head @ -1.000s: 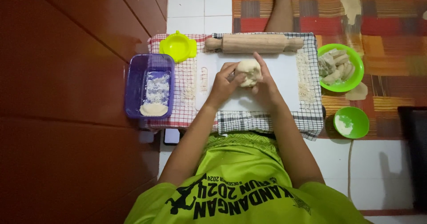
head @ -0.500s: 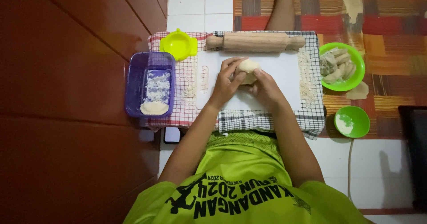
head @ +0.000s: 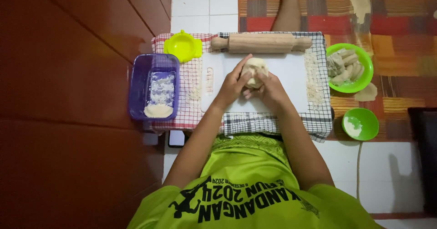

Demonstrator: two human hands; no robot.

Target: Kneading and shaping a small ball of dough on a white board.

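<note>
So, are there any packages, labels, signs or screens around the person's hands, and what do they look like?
Purple container: left of the board, rectangular, translucent, pale crumbs inside.
White board: under both hands, rectangular, faint markings near its left edge.
Dark device: under the cloth's near edge, a flat dark slab, possibly a phone, screen not lit.
Dark object: far right on the floor, rectangular, too cut off to tell.
No signs in view.

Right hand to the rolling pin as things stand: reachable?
Probably yes. The rolling pin lies just beyond the dough ball with nothing between, but the right hand and left hand both cup the dough.
</note>
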